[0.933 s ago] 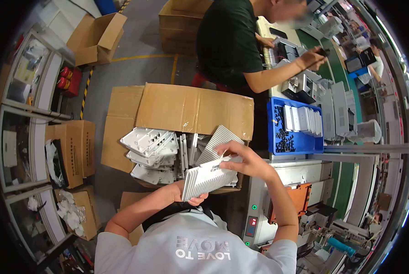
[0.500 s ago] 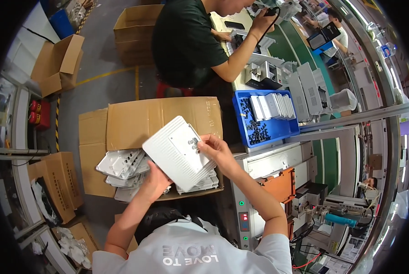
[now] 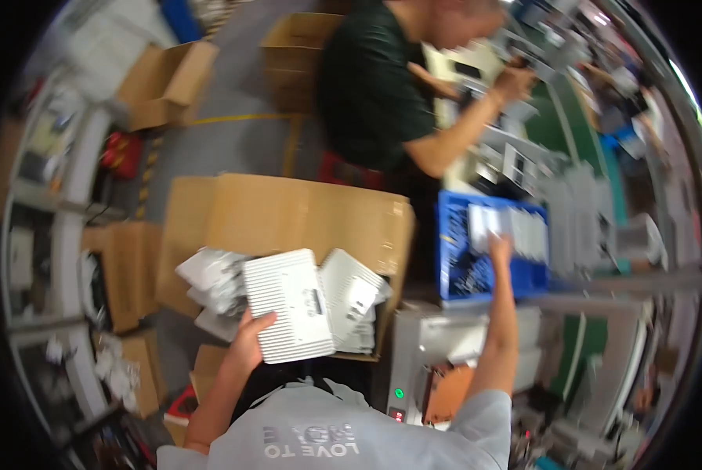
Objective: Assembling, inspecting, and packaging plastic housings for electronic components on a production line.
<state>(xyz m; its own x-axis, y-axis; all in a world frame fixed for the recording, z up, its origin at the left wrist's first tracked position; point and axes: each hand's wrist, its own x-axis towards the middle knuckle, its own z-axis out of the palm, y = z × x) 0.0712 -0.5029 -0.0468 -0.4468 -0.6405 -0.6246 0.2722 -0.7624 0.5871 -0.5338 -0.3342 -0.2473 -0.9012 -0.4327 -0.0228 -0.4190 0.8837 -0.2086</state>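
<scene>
A white ribbed casing panel (image 3: 290,286) is gripped at its lower left edge by my left hand (image 3: 249,341), over an open cardboard box (image 3: 288,207). Inside that box lie more white casing parts, among them another ribbed panel (image 3: 339,278) and pieces in clear plastic wrap (image 3: 216,274). To the right, my right hand (image 3: 501,249) is stretched out over the blue tray (image 3: 443,258), at a row of flat white pieces (image 3: 530,233). Blur smears its fingers, so I cannot make out whether they hold a piece. Small black parts (image 3: 470,280) are scattered in the same tray.
A co-worker in a dark shirt (image 3: 374,86) sits at the bench beyond the tray. Grey housings (image 3: 570,207) stand right of the tray. Below it is a machine with an orange block (image 3: 449,392). More cardboard boxes (image 3: 124,266) stand to the left.
My right hand has let go of the ribbed panel and moved right to the blue tray. The panel, now in my left hand alone, is turned more upright. The whole view has shifted.
</scene>
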